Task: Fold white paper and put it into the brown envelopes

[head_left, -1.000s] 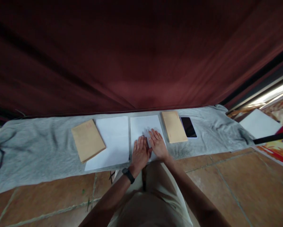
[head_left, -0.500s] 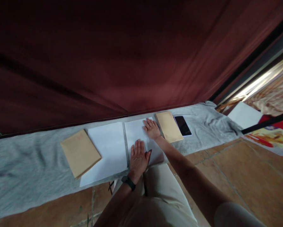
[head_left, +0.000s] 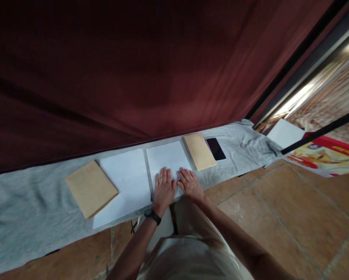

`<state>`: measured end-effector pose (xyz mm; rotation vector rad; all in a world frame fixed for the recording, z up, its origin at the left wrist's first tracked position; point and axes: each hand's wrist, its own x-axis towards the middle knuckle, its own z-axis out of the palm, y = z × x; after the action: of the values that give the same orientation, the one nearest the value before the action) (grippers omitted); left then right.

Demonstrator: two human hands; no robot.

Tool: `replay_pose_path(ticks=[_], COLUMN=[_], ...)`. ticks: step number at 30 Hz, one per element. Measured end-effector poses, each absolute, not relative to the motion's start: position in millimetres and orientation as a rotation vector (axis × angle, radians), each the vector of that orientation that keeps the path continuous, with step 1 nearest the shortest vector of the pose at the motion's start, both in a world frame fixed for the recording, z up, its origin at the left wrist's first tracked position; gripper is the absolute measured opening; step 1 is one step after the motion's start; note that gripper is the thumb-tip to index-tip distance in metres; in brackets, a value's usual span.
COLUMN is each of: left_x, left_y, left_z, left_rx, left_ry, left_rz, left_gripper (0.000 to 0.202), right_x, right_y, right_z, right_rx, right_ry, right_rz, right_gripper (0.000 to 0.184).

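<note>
My L hand (head_left: 164, 189) and R hand (head_left: 191, 186) lie flat, grabbing nothing, on the near end of the R white paper (head_left: 167, 156), which looks mostly flat already, w/ the L white paper (head_left: 126, 171) and brown envs (head_left: 91, 189) untouched.

Right paper (head_left: 168, 156) partly hidden, perhaps stacked

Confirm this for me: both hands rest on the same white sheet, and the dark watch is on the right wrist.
Not quite: the dark watch is on the left wrist, not the right, as the head view shows. The rest stands: the left hand and right hand both rest on the same white sheet.
</note>
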<state>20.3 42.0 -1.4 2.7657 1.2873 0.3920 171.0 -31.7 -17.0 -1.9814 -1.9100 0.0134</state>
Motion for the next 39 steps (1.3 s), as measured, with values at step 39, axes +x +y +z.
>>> replay_pose_path(ticks=[39], left_x=[-15.3], left_y=[22.5], left_z=[3.5], left_rx=[2.9], left_ry=[0.936], left_rz=[0.346], left_gripper=[0.049], right_x=[166.3], right_y=[-62.2], right_z=[-22.7], right_rx=[-1.902], right_ry=[-2.074], right_rz=[-0.119], right_gripper=[0.048])
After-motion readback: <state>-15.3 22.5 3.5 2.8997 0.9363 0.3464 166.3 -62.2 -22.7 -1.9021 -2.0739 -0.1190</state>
